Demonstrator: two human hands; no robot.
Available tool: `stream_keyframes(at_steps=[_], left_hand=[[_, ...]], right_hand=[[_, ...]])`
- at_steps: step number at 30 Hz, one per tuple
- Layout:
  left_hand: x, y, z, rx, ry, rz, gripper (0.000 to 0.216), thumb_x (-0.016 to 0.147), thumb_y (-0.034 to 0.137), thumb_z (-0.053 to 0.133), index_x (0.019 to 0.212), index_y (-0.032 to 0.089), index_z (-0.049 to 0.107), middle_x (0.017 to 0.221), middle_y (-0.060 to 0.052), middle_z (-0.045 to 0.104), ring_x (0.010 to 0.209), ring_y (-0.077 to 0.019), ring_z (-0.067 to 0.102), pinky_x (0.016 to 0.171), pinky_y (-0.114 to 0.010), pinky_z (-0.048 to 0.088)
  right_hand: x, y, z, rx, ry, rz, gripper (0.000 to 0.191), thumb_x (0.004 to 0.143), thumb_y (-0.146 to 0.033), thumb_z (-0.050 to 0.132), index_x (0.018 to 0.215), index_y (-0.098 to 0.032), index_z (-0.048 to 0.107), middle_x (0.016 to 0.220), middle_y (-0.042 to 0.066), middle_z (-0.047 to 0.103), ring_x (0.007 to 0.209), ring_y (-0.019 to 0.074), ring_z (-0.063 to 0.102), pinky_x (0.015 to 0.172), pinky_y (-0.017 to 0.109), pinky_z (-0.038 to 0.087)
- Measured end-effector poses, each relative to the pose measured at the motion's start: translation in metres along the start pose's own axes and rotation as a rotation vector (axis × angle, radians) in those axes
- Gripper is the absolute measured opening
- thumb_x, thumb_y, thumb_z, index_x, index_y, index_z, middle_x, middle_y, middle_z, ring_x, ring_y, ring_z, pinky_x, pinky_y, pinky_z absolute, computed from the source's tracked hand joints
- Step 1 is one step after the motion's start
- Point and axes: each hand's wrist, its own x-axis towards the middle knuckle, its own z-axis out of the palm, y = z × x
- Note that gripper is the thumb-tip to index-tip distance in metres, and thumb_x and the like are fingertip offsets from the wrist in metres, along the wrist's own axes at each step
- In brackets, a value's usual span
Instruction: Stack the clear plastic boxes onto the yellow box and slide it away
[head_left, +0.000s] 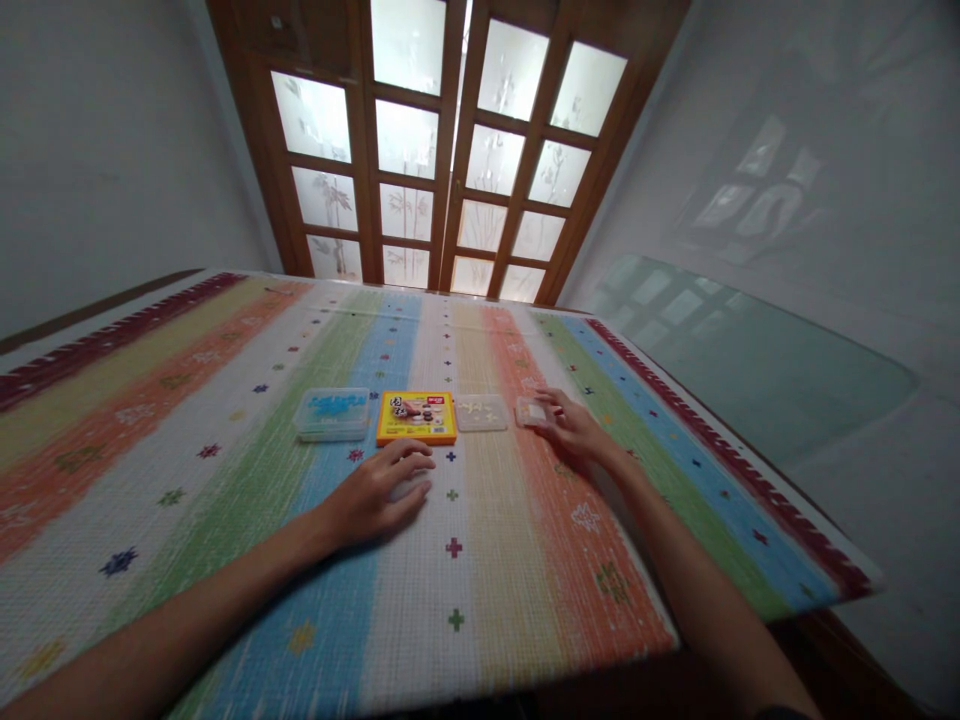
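My left hand (379,495) lies on the striped tablecloth (247,480), fingers loosely curved over something pale that I cannot make out, just below a yellow-orange flat box (416,417). My right hand (574,428) rests further right, its fingertips touching a small clear plastic case (529,411). A clear flat case with pale pieces (481,412) sits between the yellow box and that small case. A clear container holding blue pieces (332,413) stands left of the yellow box.
The table's near edge (525,680) runs across the bottom and its right edge (750,460) slants away. A wooden door with frosted glass panes (450,150) stands behind the table. White walls flank both sides.
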Motion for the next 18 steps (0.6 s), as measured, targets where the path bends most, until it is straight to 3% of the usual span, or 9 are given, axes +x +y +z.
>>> stream_keyframes(at_steps=[5, 9, 13, 18], left_hand=[[0.004, -0.009, -0.014, 0.062, 0.031, 0.045, 0.021, 0.092, 0.02, 0.06, 0.113, 0.02, 0.066, 0.115, -0.011, 0.067, 0.106, -0.024, 0.066, 0.093, -0.042, 0.057], [0.006, -0.019, -0.025, 0.143, 0.047, 0.04, 0.02, 0.092, 0.022, 0.061, 0.111, 0.021, 0.067, 0.112, -0.01, 0.068, 0.107, -0.0247, 0.065, 0.095, -0.043, 0.056], [0.005, -0.028, -0.03, 0.284, 0.016, 0.085, 0.018, 0.094, 0.024, 0.059, 0.109, 0.021, 0.067, 0.107, -0.009, 0.07, 0.102, -0.0238, 0.066, 0.096, -0.045, 0.055], [0.004, -0.038, -0.038, 0.443, 0.05, 0.119, 0.021, 0.096, 0.025, 0.055, 0.113, 0.017, 0.065, 0.107, -0.011, 0.069, 0.1, -0.0253, 0.065, 0.091, -0.044, 0.056]], right_hand=[[-0.004, 0.01, 0.005, -0.076, -0.013, -0.02, 0.051, 0.091, -0.045, 0.061, 0.134, -0.018, 0.053, 0.133, 0.02, 0.063, 0.122, 0.0325, 0.062, 0.103, 0.054, 0.048], [-0.002, 0.006, 0.003, -0.14, 0.004, -0.068, 0.062, 0.089, -0.048, 0.064, 0.141, -0.017, 0.049, 0.136, 0.021, 0.059, 0.126, 0.0341, 0.059, 0.106, 0.056, 0.045], [0.009, -0.02, 0.005, -0.215, 0.027, -0.187, 0.07, 0.085, -0.047, 0.071, 0.144, -0.018, 0.046, 0.139, 0.02, 0.056, 0.132, 0.0347, 0.052, 0.113, 0.058, 0.038], [0.036, -0.072, 0.026, -0.2, -0.086, -0.302, 0.082, 0.082, -0.055, 0.074, 0.149, -0.022, 0.042, 0.147, 0.017, 0.05, 0.138, 0.0345, 0.046, 0.116, 0.058, 0.035]])
